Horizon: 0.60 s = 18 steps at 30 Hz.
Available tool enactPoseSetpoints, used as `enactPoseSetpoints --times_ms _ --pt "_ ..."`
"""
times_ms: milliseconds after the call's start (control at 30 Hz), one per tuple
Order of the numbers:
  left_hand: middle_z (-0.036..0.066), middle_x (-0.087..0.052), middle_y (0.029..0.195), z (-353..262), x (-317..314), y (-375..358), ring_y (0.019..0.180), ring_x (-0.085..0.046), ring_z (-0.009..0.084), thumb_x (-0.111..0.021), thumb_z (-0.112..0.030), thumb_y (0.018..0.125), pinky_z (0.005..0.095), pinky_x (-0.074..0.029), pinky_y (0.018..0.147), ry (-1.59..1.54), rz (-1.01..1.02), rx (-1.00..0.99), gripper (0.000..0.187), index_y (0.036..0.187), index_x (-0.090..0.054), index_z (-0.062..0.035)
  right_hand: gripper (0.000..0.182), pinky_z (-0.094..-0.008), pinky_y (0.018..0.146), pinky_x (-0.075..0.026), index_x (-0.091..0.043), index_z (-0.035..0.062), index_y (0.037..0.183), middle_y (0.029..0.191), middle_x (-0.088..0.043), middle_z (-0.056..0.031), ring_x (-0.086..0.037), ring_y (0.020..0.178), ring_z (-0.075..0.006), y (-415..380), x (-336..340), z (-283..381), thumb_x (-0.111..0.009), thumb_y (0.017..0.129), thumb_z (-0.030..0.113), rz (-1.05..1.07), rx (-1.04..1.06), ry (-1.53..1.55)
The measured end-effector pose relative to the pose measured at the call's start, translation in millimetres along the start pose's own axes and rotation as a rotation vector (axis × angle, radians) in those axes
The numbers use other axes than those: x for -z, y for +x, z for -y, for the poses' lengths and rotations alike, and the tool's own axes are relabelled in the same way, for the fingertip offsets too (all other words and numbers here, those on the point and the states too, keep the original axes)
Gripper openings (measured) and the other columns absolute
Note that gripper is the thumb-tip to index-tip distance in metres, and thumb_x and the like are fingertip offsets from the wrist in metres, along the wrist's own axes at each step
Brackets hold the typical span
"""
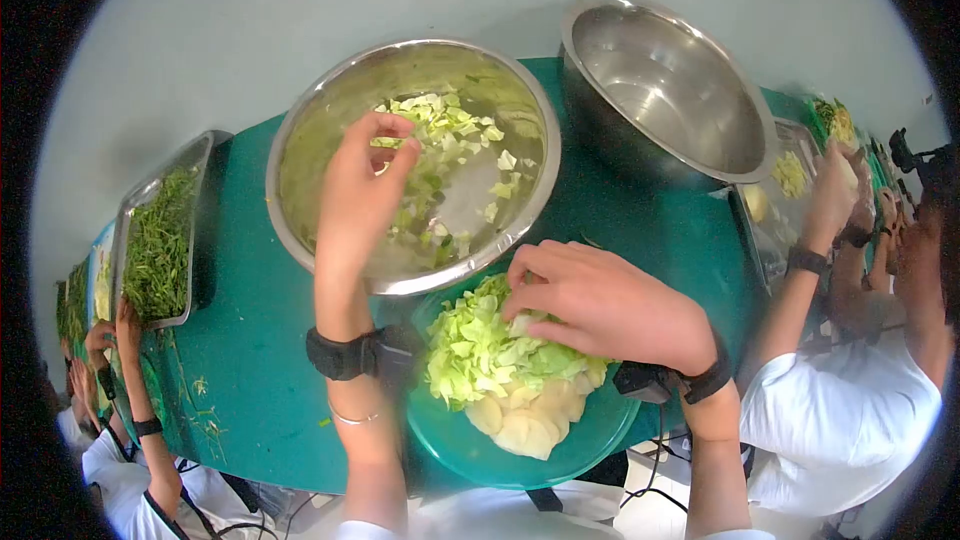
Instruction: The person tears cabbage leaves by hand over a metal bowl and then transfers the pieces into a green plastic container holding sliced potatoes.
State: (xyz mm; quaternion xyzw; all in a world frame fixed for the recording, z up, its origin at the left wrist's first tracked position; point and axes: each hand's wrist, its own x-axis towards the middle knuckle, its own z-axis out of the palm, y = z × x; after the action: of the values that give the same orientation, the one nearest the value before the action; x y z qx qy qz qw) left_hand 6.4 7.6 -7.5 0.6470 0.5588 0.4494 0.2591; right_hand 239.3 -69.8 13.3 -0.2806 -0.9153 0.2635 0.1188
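Chopped pale-green cabbage is heaped in a green translucent bowl in front of me, beside thin peeled slices that look like potato. My right hand rests on the heap, its fingers curled around some of the cabbage. Over the large steel bowl is my left hand, with thumb and fingers bent toward each other. Whatever it may hold is hidden. Loose cabbage pieces lie inside that steel bowl, along its bottom and far wall.
A second steel bowl stands at the back right. A tray of cut green vegetables is at the left, with a person's hand near it. Co-workers sit on both sides. Another tray holds food at the right. Green scraps dot the tabletop.
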Motion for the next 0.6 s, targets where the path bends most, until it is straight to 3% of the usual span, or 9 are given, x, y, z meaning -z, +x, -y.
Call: enactPoseSetpoints --times_ms 100,200,300,433,600 --pt "0.005 -0.06 0.1 -1.2 0.0 -2.5 0.075 -0.057 0.0123 -0.061 -0.011 0.083 0.0263 -0.045 0.066 -0.006 -0.007 0.009 0.021 0.103 -0.058 -0.0039 0.021 -0.0368 0.079 -0.043 -0.059 0.0095 0.101 0.103 -0.052 -0.0067 -0.053 0.093 -0.0257 0.8 1.7 4.5 -0.062 0.081 0.014 -0.068 -0.028 -0.051" --pt "0.005 -0.06 0.1 -1.4 0.9 -3.6 0.075 -0.057 0.0123 -0.058 -0.009 0.084 0.0261 -0.045 0.067 -0.042 -0.013 -0.004 0.019 0.103 -0.057 -0.0035 0.024 -0.0371 0.079 -0.043 -0.059 0.0101 0.106 0.106 -0.055 -0.0061 -0.055 0.091 -0.0262 1.1 10.2 6.5 -0.061 0.082 0.013 0.002 -0.066 -0.035" --pt "0.005 -0.06 0.099 0.1 1.1 -2.1 0.076 -0.058 0.0125 -0.054 -0.005 0.085 0.0262 -0.045 0.068 -0.114 -0.024 -0.025 0.019 0.103 -0.057 -0.0027 0.022 -0.0386 0.076 -0.046 -0.058 0.007 0.102 0.096 -0.059 -0.0091 -0.059 0.086 -0.0281 0.7 25.1 -2.7 -0.06 0.081 0.013 -0.031 0.046 0.11" --pt "0.006 -0.06 0.1 -0.1 0.8 -3.4 0.078 -0.061 0.0143 -0.05 -0.002 0.084 0.0267 -0.045 0.069 -0.14 -0.061 0.007 0.02 0.103 -0.057 -0.0019 0.014 -0.0385 0.07 -0.049 -0.062 0.0077 0.095 0.087 -0.062 -0.01 -0.061 0.081 -0.0297 15.0 37.6 -14.5 -0.058 0.083 0.013 -0.142 0.038 0.223" --pt "0.008 -0.059 0.101 2.2 1.3 -3.1 0.08 -0.062 0.0177 -0.046 0.0 0.085 0.0276 -0.046 0.071 -0.122 -0.07 -0.017 0.021 0.104 -0.057 -0.0014 0.016 -0.0367 0.077 -0.049 -0.063 0.0053 0.099 0.088 -0.063 -0.0105 -0.062 0.085 -0.0284 65.5 44.4 -43.9 -0.055 0.087 0.013 -0.06 0.083 0.072"
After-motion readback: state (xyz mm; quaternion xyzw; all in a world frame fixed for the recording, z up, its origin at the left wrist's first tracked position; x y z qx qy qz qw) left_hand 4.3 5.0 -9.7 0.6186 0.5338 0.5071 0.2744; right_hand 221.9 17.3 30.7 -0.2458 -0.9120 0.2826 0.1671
